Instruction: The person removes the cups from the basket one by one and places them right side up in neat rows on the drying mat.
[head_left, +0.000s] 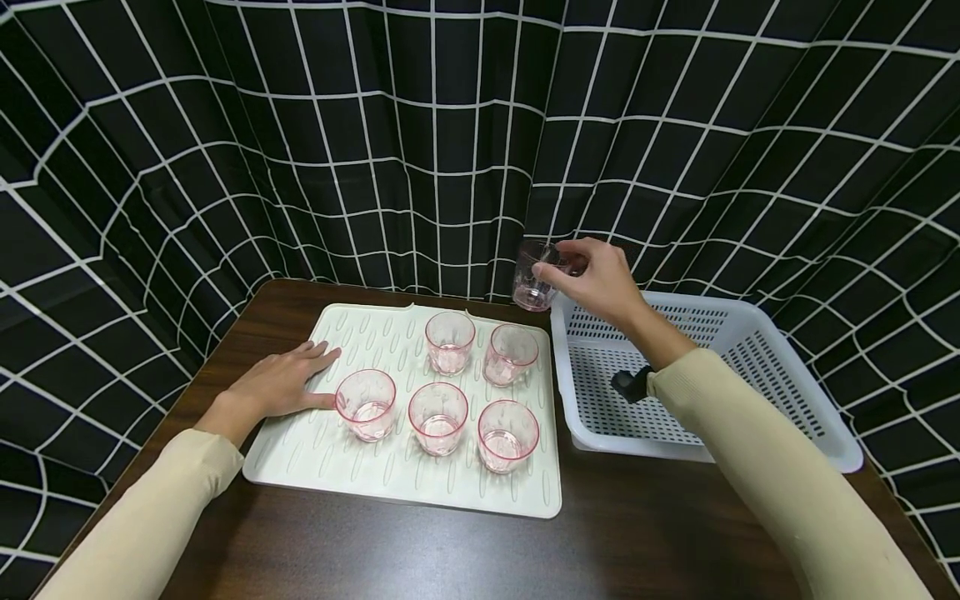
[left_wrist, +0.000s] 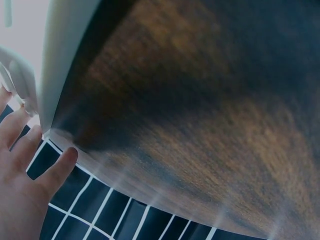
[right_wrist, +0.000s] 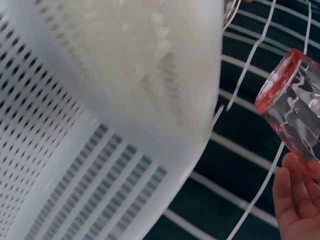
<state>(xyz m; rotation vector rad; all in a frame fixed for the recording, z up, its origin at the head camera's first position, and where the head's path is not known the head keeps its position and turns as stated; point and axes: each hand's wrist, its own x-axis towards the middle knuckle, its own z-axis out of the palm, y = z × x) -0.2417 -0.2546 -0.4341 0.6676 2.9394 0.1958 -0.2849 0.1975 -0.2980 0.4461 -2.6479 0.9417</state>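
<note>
My right hand [head_left: 603, 283] holds a clear, pink-tinted glass tumbler [head_left: 531, 287] in the air, past the back right corner of a white ridged drying mat [head_left: 315, 450]. In the right wrist view, the fingers of that hand [right_wrist: 300, 205] are at the tumbler [right_wrist: 295, 107], whose base or rim shows red. My left hand [head_left: 281, 379] rests on the mat's left edge with fingers spread, thumb right at the front left tumbler [head_left: 366, 412]. On the mat stand a front row of three tumblers and a back row of two, including a back left tumbler [head_left: 450, 354].
To the right of the mat sits a white perforated plastic basket [head_left: 567, 392], with my right forearm across it. Both stand on a dark brown wooden table [head_left: 360, 550]. A black curtain with a white grid [head_left: 420, 158] hangs behind and at the sides.
</note>
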